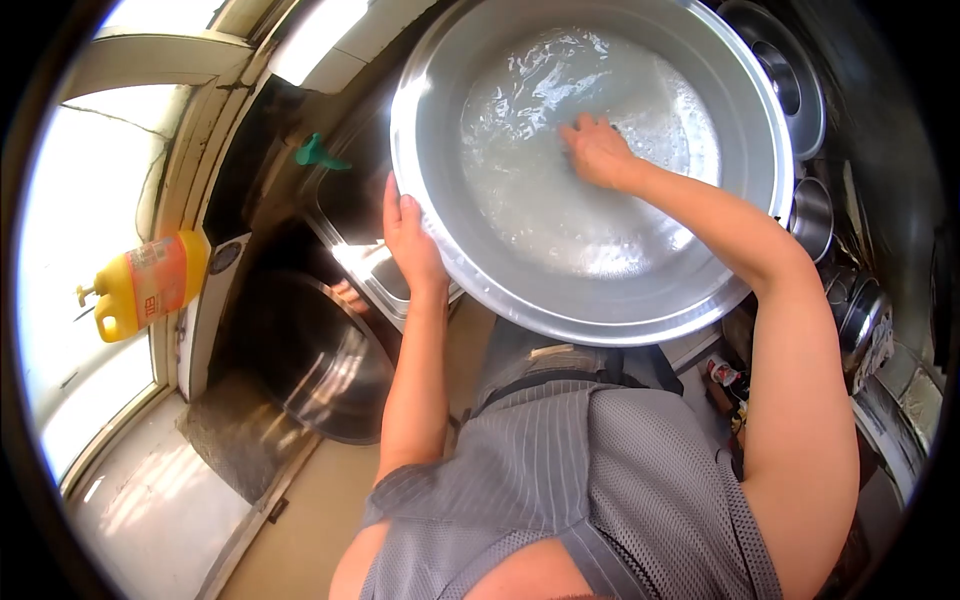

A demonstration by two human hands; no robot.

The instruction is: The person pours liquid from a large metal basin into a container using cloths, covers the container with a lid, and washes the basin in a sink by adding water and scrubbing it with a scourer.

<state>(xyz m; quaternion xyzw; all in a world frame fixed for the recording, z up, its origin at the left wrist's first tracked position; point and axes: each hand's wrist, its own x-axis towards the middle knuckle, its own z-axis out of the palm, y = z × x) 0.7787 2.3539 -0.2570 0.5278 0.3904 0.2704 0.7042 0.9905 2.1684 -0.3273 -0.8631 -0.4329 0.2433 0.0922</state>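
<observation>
A large silver metal basin (pixel 560 305) fills the upper middle of the head view, with cloudy, bubbly water (pixel 530 215) inside. My left hand (pixel 410 235) is against the basin's outer left rim, its fingers pointing up along the edge and the thumb toward the rim. Inside the basin, my right hand (pixel 600 150) reaches to the water with its fingers spread. Nothing shows in that hand, though the water hides part of the fingertips.
On the window ledge at left stands a yellow jug with a pump (pixel 150 285). A green plastic piece (pixel 320 153) lies near the sink (pixel 375 265). A big dark metal pan (pixel 340 370) is below left. Metal pots (pixel 812 215) and a round lid (pixel 785 75) line the right side.
</observation>
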